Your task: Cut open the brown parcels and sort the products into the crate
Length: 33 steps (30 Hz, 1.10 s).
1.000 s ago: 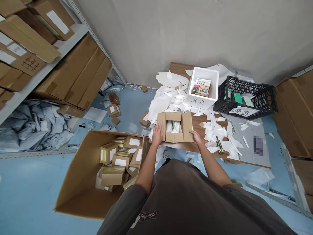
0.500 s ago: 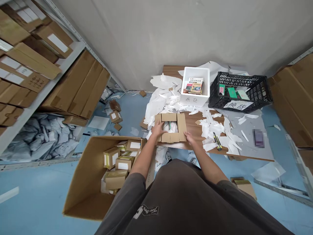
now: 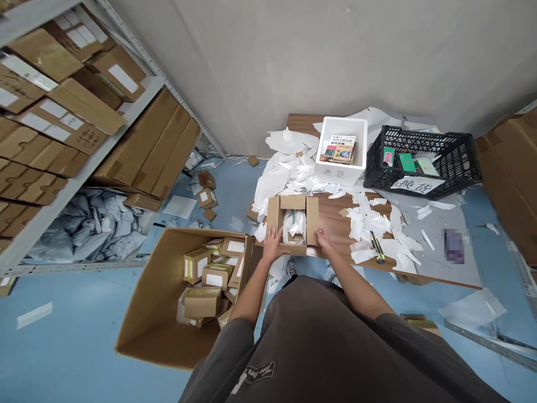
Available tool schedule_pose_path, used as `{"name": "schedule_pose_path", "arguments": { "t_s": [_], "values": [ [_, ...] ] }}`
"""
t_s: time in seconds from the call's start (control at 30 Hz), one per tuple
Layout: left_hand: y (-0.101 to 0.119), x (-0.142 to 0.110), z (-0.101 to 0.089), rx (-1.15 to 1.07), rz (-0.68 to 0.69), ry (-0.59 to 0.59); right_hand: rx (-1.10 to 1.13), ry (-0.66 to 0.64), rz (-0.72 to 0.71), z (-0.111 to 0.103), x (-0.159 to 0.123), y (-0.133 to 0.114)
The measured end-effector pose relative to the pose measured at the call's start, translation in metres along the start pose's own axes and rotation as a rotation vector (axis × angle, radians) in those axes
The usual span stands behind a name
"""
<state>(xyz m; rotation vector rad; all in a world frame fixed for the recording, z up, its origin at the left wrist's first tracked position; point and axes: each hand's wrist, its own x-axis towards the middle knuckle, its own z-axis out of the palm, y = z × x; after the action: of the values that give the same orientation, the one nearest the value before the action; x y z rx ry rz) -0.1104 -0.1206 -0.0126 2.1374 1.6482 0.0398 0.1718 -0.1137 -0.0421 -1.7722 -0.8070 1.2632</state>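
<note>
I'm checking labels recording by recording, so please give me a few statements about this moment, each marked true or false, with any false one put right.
1. The left hand and right hand both touch the open box. True.
2. The knife lies inside the white bin. False: it lies among paper scraps on the table.
3. The white bin holds books. True.
4. The black crate stands left of the white bin. False: it stands to the right.
5. The big carton holds smaller boxes. True.
</note>
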Motion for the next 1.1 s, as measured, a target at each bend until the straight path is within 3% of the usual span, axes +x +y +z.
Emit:
{"name": "schedule_pose_path", "arguments": {
  "t_s": [0.07, 0.17, 0.27, 0.33, 0.47, 0.57, 0.63, 0.8, 1.0, 1.1],
  "values": [
    [0.002, 0.000, 0.003, -0.015, 0.001, 0.030, -0.166, 0.133, -0.028, -0.004, 0.001, -0.007],
    [0.006, -0.003, 0.007, -0.026, 0.031, 0.083, -0.418, 0.258, -0.316, -0.007, -0.001, -0.022],
    [0.009, -0.007, 0.013, -0.047, 0.047, 0.140, -0.606, 0.143, -0.604, 0.007, 0.000, -0.040],
    [0.010, -0.008, 0.015, -0.065, 0.038, 0.161, -0.704, -0.016, -0.674, 0.028, 0.006, -0.052],
    [0.008, -0.009, 0.015, -0.090, 0.033, 0.162, -0.977, -0.270, -0.563, 0.076, 0.028, -0.074],
    [0.007, -0.009, 0.013, -0.109, 0.028, 0.159, -1.143, -0.307, -0.443, 0.095, 0.039, -0.082],
    [0.007, -0.010, 0.014, -0.119, 0.027, 0.181, -1.170, -0.252, -0.455, 0.097, 0.040, -0.083],
    [0.005, -0.010, 0.016, -0.124, 0.044, 0.273, -1.183, -0.120, -0.660, 0.091, 0.053, -0.096],
    [-0.011, -0.012, 0.011, -0.150, 0.040, 0.267, -1.207, -0.283, -0.507, 0.102, 0.106, -0.147],
    [-0.016, -0.012, 0.005, -0.165, 0.026, 0.236, -1.109, -0.243, -0.540, 0.107, 0.103, -0.154]
  ]
}}
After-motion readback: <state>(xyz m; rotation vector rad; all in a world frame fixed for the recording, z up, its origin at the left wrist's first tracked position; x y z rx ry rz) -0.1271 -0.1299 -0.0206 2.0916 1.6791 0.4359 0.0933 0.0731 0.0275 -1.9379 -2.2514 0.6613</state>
